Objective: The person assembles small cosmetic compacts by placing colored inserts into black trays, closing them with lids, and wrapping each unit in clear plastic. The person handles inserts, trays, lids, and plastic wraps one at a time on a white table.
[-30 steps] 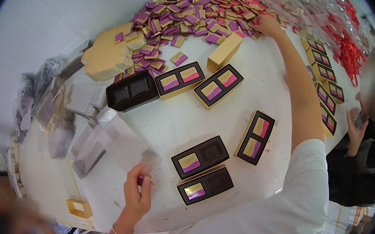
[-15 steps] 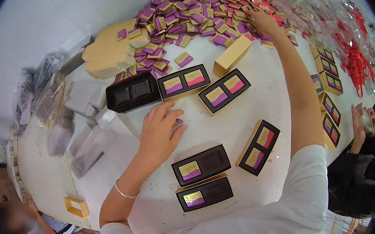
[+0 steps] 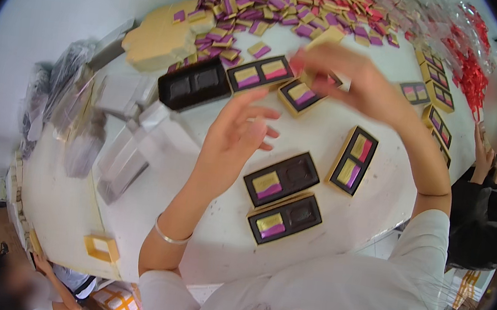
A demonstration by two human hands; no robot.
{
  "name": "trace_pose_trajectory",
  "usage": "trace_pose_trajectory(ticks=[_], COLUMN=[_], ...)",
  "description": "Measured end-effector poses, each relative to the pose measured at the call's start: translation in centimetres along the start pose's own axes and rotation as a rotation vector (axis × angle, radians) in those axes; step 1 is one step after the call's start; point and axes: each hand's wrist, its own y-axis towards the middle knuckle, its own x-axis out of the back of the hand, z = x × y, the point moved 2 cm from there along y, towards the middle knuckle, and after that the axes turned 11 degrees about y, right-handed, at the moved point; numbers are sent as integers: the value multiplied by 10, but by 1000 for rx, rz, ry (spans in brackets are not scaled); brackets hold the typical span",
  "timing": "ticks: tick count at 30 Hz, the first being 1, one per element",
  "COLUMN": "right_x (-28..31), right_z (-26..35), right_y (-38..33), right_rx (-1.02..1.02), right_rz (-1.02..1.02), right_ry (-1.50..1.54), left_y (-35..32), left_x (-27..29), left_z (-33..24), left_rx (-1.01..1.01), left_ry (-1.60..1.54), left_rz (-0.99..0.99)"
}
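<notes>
My right hand [image 3: 353, 81], smeared by motion, is above a two-compartment gift box [image 3: 293, 101] and partly hides it. A blurred pink wrapped chocolate [image 3: 300, 59] shows at its fingertips. My left hand [image 3: 232, 135] is over the table with fingers apart and loosely curled; I see nothing held. Beyond it are a box holding a purple and a pink chocolate [image 3: 260, 73] and a stack of dark brown trays [image 3: 195, 83]. Nearer me lie two gold-edged boxes, the upper box [image 3: 281, 179] and lower box [image 3: 285, 218], each with a purple chocolate in its left compartment and a bare right one.
A filled box [image 3: 352, 160] lies to the right. Wrapped chocolates [image 3: 276, 6] are heaped at the back, beside stacked cream box parts [image 3: 167, 37]. Clear plastic sleeves [image 3: 124, 160] lie left, red ribbons [image 3: 471, 78] far right. Co-workers are at both sides.
My right hand has come back from the pink chocolates toward me, over the boxes. My left hand has shifted slightly right and lifted. The whole view has tilted a little.
</notes>
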Motion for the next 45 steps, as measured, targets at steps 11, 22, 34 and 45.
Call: trace_pose_trajectory(ticks=[11,22,34,45], right_x=[-64,-95,-106,-107], right_z=[58,54,48,30], right_y=[-74,-106,-101,-81], right_rx=[-242,-530,-407,-474], right_rz=[-164,-491,-98,-8], right_ry=[116,1232,116,165], left_y=[-19,-26,-20,-18], left_x=[8,3,10,10], left_z=[8,3,16,23], left_rx=[122,183,170,190], left_ry=[-136,9,84,134], left_rz=[16,130,121,111])
